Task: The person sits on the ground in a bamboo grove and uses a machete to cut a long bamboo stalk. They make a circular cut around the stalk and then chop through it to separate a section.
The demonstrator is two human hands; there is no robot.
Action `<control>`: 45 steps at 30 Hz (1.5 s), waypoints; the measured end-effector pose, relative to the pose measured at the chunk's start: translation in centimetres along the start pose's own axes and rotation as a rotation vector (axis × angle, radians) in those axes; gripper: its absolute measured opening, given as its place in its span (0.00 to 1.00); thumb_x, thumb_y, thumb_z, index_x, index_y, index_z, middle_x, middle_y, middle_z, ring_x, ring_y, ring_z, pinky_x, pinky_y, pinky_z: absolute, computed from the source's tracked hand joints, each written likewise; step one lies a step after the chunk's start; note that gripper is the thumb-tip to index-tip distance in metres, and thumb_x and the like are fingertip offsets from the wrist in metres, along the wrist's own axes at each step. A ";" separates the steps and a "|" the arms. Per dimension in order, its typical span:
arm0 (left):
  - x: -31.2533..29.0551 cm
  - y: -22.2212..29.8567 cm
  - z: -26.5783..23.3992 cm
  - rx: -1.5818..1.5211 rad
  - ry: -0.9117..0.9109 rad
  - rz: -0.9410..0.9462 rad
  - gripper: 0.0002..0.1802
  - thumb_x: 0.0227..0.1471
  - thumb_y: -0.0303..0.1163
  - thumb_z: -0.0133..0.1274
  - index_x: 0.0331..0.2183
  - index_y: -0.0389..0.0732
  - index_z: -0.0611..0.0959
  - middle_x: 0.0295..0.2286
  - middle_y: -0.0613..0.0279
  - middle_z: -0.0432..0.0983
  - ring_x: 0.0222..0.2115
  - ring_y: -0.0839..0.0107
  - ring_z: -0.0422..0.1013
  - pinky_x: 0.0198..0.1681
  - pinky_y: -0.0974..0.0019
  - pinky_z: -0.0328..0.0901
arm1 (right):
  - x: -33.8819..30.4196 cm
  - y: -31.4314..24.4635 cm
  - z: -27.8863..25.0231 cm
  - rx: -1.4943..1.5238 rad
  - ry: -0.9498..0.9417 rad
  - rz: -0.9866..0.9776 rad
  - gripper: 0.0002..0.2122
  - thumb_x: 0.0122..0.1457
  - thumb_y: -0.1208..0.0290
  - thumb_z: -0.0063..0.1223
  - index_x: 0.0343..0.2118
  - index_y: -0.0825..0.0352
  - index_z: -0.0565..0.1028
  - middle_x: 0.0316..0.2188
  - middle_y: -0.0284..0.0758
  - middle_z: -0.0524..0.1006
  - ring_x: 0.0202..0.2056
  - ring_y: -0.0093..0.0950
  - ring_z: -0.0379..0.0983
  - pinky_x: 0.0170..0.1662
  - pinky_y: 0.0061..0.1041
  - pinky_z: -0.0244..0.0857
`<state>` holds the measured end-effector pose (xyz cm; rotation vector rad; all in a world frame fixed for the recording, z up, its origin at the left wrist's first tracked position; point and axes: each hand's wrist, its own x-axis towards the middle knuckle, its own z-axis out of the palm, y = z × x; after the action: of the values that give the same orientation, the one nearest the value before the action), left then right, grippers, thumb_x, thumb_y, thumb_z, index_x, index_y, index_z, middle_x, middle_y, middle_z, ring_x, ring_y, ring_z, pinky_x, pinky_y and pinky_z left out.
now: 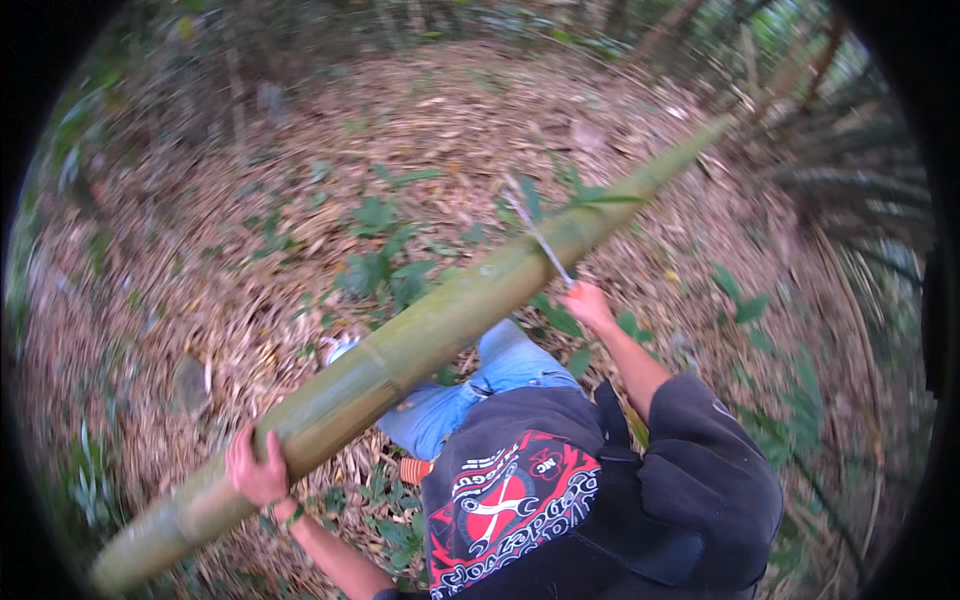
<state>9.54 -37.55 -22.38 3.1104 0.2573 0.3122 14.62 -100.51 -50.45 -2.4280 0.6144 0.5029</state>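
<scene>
The right grip (588, 303) is closed tight on a thin, pale tool (540, 238). The tool lies across the thin-looking half of the bamboo pole, and its far tip sticks out past the pole's far side. The tip is blurry, so I cannot tell what kind of tool it is. The left grip (255, 468) holds the thick bamboo pole (430, 332) near its other end, with the fingers and thumb bent over the round top. A band (290, 512) goes around that wrist, just off the near side of the pole.

The pole is long, green and yellow, with rings on it. It slants across in front of the person, over the legs. Blue jeans (520, 362) show along the pole's near side. Closer to the person, away from the pole, is a dark shirt (500, 500) with a red and white picture. A small orange ribbed thing (415, 470) is by the jeans, on the near side of the pole too.

Green leafy plants (370, 270) grow past the pole's far side. A grey lump (190, 385) sits there too, out from the left grip. Dry brown leaves (450, 130) cover the ground on both sides of the pole.
</scene>
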 end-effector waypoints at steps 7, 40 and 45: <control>0.0 0.0 0.7 0.005 -0.011 0.098 0.20 0.53 0.42 0.59 0.43 0.37 0.84 0.42 0.53 0.80 0.45 0.53 0.74 0.54 0.53 0.65 | -3.5 0.4 -0.8 0.238 -0.020 0.192 0.21 0.49 0.51 0.63 0.35 0.66 0.78 0.34 0.45 0.80 0.39 0.42 0.78 0.44 0.39 0.70; -0.2 -2.1 1.4 0.058 -0.078 0.126 0.19 0.62 0.36 0.51 0.49 0.34 0.81 0.47 0.48 0.77 0.48 0.50 0.72 0.54 0.53 0.64 | -2.8 -1.6 -0.6 0.474 -0.124 0.298 0.15 0.51 0.63 0.65 0.28 0.73 0.78 0.22 0.39 0.79 0.25 0.26 0.74 0.32 0.30 0.69; -0.2 -2.2 1.1 0.114 -0.125 0.056 0.20 0.62 0.39 0.52 0.48 0.34 0.82 0.45 0.48 0.78 0.47 0.51 0.73 0.53 0.54 0.65 | -3.1 -2.0 -1.0 0.348 -0.087 0.239 0.16 0.51 0.57 0.62 0.30 0.69 0.78 0.26 0.49 0.79 0.31 0.45 0.78 0.36 0.41 0.70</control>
<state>9.18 -35.44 -23.52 3.2371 0.1936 0.1065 13.31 -98.72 -47.37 -2.0068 0.8807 0.5445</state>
